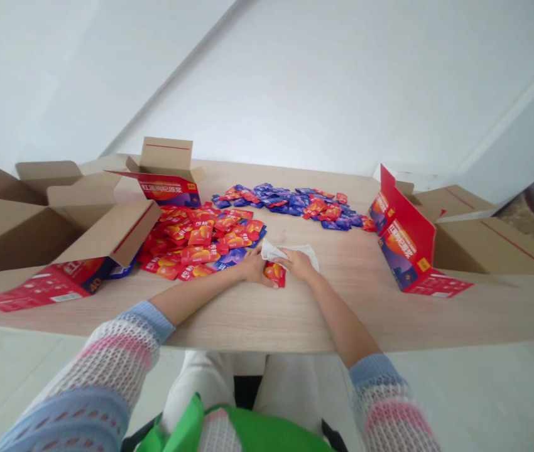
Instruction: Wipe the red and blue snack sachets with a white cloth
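Note:
My left hand [252, 269] presses a small red sachet [276, 274] flat on the table, its fingers and thumb at the sachet's left side. My right hand [297, 263] grips a crumpled white cloth [271, 252], perhaps a tissue, which lies over the sachet's upper part and hides it. Close to my left hand spreads a heap of red sachets [201, 232] with orange print, a few purple-blue ones showing at its edge. Farther back lies a second pile of mixed sachets [290, 199], mostly purple-blue with some red.
Open red-and-purple cartons with raised flaps stand on both sides: a large left carton [71, 276], a smaller carton [168, 188] behind the red heap, and a right carton [403, 242]. A white wall [318, 81] rises behind the wooden table [248, 320].

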### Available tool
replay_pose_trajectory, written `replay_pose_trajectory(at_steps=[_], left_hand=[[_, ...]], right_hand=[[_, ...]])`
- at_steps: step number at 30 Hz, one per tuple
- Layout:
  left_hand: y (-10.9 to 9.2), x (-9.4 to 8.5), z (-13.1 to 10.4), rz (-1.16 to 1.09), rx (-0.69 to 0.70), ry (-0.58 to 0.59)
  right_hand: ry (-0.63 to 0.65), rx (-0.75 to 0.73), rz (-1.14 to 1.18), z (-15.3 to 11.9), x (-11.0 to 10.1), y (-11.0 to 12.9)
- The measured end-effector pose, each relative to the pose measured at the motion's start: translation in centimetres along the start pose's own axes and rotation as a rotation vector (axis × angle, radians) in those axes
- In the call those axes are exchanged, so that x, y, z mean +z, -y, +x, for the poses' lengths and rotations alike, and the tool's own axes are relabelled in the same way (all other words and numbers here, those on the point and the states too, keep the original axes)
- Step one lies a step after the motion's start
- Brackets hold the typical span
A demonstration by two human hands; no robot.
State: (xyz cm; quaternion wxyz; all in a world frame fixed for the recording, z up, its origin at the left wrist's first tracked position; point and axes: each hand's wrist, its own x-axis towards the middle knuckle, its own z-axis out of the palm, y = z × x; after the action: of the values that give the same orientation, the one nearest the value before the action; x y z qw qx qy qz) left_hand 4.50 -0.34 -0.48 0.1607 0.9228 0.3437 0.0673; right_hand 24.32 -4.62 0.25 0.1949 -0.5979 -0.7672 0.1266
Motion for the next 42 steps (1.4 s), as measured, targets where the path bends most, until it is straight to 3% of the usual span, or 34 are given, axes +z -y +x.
replay_pose_trajectory(at_steps=[3, 6, 11, 14, 18, 21, 24, 28, 33, 38, 42], left_hand=[[-0.1, -0.2, -0.1, -0.013, -0.023, 0.009], [-0.3, 0.1, -0.2, -0.015, -0.038, -0.060], [-0.1, 0.5, -0.1, -0.045, -0.071, -0.057], [0.3, 0.5, 0.1, -0.056, -0.071, -0.034], [0.9, 0.6, 0.1, -0.077, -0.036, -0.046], [1.1, 0.9, -0.2, -0.083, -0.005, -0.107], [0.9, 0.9, -0.5, -0.068, 0.011, -0.159], [0.1, 0.5, -0.9, -0.042, 0.014, -0.166], [-0.6, 0.2, -1.1, 0.015, -0.008, -0.130], [-0.6, 0.3, -1.2, 0.063, 0.000, -0.099], [-0.2, 0.4, -1.2, 0.092, 0.011, -0.098]], right_hand=[[-0.021, 0.030, -0.053, 0.0, 0.2, -0.2], [-0.037, 0.067, -0.101, 0.0, 0.3, -0.6], [-0.133, 0.283, -0.207, -0.4, -0.5, -2.4], [-0.236, 0.345, -0.094, -1.1, -1.3, -3.8], [-0.283, 0.105, 0.246, -2.0, -1.4, -3.5], [-0.107, -0.091, 0.335, -2.3, -0.4, -1.5], [0.039, -0.155, 0.211, -2.3, 0.6, 0.5], [-0.028, 0.005, -0.032, -1.7, 0.8, 1.0], [-0.109, 0.224, -0.194, -1.1, -0.1, -0.9], [-0.181, 0.306, -0.156, -1.2, -0.7, -3.3], [-0.273, 0.257, 0.024, -1.3, -0.6, -4.2]])
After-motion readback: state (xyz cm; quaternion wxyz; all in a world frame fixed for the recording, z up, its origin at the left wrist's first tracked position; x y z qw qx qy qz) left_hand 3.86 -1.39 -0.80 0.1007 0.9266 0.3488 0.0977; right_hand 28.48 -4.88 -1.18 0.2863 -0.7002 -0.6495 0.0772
